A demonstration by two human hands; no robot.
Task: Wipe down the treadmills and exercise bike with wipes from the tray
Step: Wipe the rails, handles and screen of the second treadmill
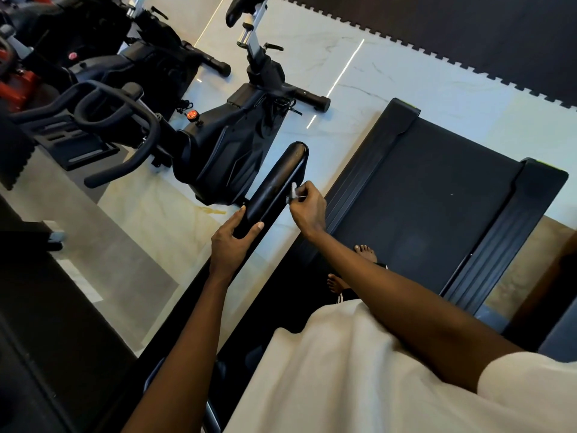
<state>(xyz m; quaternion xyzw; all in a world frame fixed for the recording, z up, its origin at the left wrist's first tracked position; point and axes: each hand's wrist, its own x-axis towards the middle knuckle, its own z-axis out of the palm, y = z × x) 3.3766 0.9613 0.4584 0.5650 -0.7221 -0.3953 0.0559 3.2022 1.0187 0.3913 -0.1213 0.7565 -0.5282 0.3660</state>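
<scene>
The treadmill handrail point(276, 182) is clasped near its end by the left hand point(231, 242), fingers curled around it. A small white wipe point(293, 190) is pinched in the right hand point(307, 207) and held against the rail's edge. The treadmill belt point(421, 198) is seen at three o'clock of the hands, and an exercise bike point(224, 151) at eleven, on pale marble floor point(390, 76).

small crumpled white wipe point(293, 190) against the treadmill's black padded handrail point(274, 179), dark belt point(421, 198) right, black exercise bike point(224, 151) just left
</scene>
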